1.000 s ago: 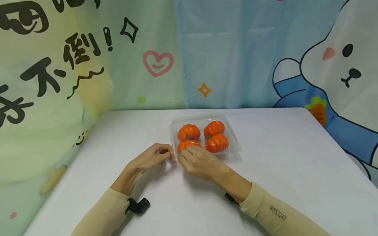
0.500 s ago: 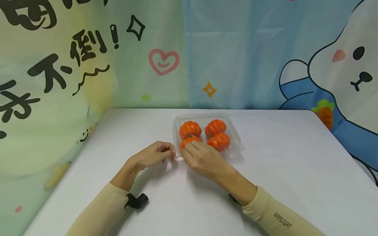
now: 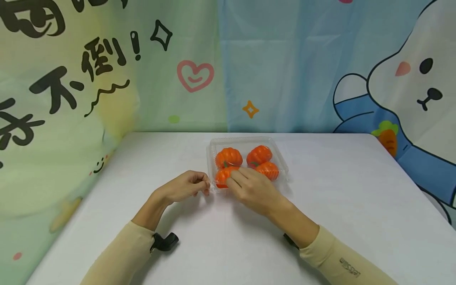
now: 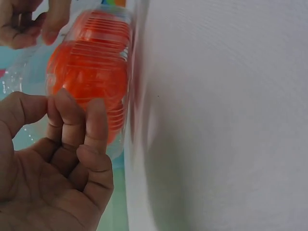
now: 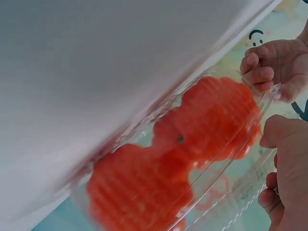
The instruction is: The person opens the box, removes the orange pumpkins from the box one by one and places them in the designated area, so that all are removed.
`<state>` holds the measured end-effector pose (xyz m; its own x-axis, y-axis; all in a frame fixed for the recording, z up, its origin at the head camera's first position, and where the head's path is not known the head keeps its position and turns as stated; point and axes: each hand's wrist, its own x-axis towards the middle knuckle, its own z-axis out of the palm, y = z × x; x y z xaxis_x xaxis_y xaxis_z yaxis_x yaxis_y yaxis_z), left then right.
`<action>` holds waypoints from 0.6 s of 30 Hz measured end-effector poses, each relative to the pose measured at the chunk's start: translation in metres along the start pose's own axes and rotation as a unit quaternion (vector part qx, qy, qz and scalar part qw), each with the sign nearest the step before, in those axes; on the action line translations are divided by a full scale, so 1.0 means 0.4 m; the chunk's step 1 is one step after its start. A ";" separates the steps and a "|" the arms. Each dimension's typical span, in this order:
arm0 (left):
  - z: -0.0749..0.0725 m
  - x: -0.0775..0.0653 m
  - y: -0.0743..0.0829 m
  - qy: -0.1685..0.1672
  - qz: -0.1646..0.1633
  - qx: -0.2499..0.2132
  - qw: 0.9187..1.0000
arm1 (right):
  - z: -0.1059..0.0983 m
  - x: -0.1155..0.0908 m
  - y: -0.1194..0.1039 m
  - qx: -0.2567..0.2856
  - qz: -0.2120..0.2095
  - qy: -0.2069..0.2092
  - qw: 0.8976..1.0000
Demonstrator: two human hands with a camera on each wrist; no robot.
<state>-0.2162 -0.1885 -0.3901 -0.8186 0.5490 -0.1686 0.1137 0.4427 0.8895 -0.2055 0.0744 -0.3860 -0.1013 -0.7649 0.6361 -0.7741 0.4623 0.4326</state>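
A clear plastic clamshell box (image 3: 283, 166) holds several orange pumpkins (image 3: 228, 157), small and ribbed with green stems. At its near left corner my left hand (image 3: 189, 186) pinches the rim between thumb and forefinger, the other fingers curled, as the left wrist view shows with the left hand (image 4: 62, 154) close up. My right hand (image 3: 254, 190) pinches the clear lid edge along the near side, covering part of the front pumpkins. In the right wrist view the right hand (image 5: 288, 168) has the lid edge (image 5: 236, 207) a little apart from the base rim (image 5: 219, 173).
The box stands on a white table (image 3: 338, 190), towards its far edge. A printed cloth backdrop (image 3: 278, 59) hangs right behind the table. Black wrist cameras, such as the left one (image 3: 165, 241), sit below both hands at the sleeve cuffs.
My right hand has slid to the right along the box's near edge, uncovering more of the front left pumpkin. My left hand keeps its place at the corner. The head view has shifted slightly.
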 end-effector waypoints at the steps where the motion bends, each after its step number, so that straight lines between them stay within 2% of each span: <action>1: 0.001 -0.001 -0.001 0.001 -0.001 0.001 1.000 | -0.001 -0.007 0.003 -0.001 0.001 -0.004 1.000; 7: 0.003 -0.002 -0.006 0.007 -0.009 -0.003 1.000 | -0.020 -0.042 0.025 0.002 0.010 -0.022 1.000; 13: 0.001 -0.002 -0.002 0.005 0.002 -0.003 1.000 | -0.033 -0.067 0.040 0.001 0.004 -0.035 0.999; 18: -0.001 -0.002 -0.008 -0.001 0.009 -0.004 1.000 | -0.043 -0.091 0.058 0.004 0.014 -0.044 0.999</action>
<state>-0.2161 -0.1907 -0.3926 -0.8154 0.5581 -0.1535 0.1242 0.4277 0.8953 -0.2092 0.1206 -0.3882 -0.1774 -0.7875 0.5902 -0.7745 0.4817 0.4100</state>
